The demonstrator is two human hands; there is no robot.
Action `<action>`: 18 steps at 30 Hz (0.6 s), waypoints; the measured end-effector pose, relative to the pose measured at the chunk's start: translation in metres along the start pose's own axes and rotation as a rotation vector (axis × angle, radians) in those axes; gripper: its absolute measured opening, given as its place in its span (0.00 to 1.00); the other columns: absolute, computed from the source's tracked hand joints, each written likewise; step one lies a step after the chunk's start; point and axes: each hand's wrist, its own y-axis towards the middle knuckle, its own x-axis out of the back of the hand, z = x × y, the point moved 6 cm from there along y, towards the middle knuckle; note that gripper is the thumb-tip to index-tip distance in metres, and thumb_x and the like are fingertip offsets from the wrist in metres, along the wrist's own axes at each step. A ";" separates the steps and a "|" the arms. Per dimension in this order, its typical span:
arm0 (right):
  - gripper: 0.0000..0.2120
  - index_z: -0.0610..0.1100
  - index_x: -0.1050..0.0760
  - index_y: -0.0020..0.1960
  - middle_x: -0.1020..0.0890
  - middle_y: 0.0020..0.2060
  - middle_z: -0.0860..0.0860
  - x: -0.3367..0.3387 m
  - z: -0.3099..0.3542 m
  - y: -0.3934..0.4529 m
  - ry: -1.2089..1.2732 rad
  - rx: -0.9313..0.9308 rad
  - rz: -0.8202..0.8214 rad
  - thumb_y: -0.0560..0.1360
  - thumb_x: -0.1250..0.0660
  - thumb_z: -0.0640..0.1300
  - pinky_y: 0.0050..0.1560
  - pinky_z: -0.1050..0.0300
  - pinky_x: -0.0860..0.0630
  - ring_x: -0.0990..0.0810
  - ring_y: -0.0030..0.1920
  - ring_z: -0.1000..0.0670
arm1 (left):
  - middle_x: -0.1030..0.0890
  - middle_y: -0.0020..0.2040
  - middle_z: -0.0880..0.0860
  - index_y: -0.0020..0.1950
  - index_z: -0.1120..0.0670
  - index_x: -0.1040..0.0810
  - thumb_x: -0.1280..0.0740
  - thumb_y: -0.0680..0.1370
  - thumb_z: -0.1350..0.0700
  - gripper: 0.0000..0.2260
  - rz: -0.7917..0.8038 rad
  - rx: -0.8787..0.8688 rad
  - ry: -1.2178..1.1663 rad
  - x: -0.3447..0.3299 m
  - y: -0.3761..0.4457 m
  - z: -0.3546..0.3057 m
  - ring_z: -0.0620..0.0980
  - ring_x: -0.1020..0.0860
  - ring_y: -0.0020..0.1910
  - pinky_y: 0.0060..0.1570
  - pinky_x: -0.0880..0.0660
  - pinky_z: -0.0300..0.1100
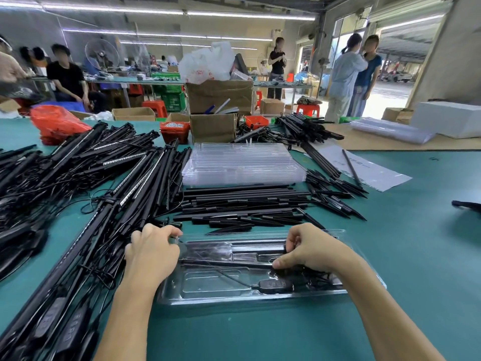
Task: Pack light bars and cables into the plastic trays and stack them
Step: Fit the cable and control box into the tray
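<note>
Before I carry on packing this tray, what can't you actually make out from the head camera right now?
- Head view: the right hand covers the right end of the light bar and the cable bundle beneath it.
- The left hand hides the left end of the tray; what it pinches is too small to identify.
- Markings on the controller are too small.

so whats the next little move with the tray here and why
Probably press the light bar down into its slot. Both hands are at its ends, the left hand at the tray's left edge and the right hand gripping the cable bundle, and the bar looks not fully seated.
</note>
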 end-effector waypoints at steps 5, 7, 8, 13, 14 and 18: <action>0.19 0.45 0.26 0.40 0.22 0.31 0.53 0.008 -0.007 0.004 -0.038 -0.026 -0.050 0.65 0.18 0.53 0.39 0.55 0.28 0.26 0.33 0.52 | 0.34 0.58 0.48 0.57 0.38 0.22 0.38 0.83 0.51 0.09 0.027 -0.021 -0.025 0.001 0.004 0.007 0.53 0.38 0.63 0.66 0.39 0.51; 0.18 0.48 0.26 0.44 0.21 0.36 0.54 0.014 -0.008 0.005 -0.061 0.009 -0.164 0.67 0.21 0.56 0.41 0.54 0.26 0.24 0.37 0.52 | 0.33 0.60 0.48 0.50 0.40 0.22 0.35 0.81 0.45 0.03 0.020 -0.024 -0.042 0.001 0.005 0.008 0.53 0.39 0.64 0.66 0.39 0.52; 0.18 0.50 0.26 0.46 0.21 0.40 0.54 0.016 -0.009 0.005 -0.075 0.045 -0.241 0.68 0.23 0.58 0.46 0.53 0.25 0.23 0.43 0.51 | 0.34 0.60 0.47 0.49 0.41 0.22 0.34 0.80 0.43 0.04 0.020 -0.028 -0.048 0.001 0.006 0.007 0.53 0.39 0.65 0.65 0.39 0.52; 0.26 0.60 0.34 0.69 0.32 0.68 0.56 0.001 -0.017 0.012 -0.225 0.090 -0.334 0.74 0.36 0.67 0.67 0.47 0.45 0.41 0.71 0.50 | 0.33 0.56 0.43 0.37 0.45 0.23 0.30 0.74 0.37 0.14 -0.100 -0.105 -0.096 0.005 0.005 -0.006 0.49 0.38 0.62 0.61 0.43 0.51; 0.29 0.60 0.37 0.73 0.34 0.71 0.56 -0.001 -0.019 0.015 -0.226 0.079 -0.341 0.75 0.38 0.68 0.68 0.47 0.46 0.43 0.72 0.50 | 0.30 0.53 0.43 0.33 0.47 0.24 0.29 0.74 0.39 0.16 -0.163 -0.135 -0.123 0.009 0.004 -0.008 0.47 0.36 0.58 0.59 0.43 0.51; 0.30 0.57 0.37 0.74 0.35 0.72 0.55 -0.005 -0.023 0.021 -0.265 0.041 -0.403 0.77 0.42 0.68 0.70 0.47 0.47 0.44 0.73 0.50 | 0.28 0.26 0.45 0.24 0.53 0.34 0.27 0.75 0.49 0.24 -0.225 -0.247 -0.256 0.013 0.000 -0.012 0.46 0.29 0.29 0.45 0.32 0.47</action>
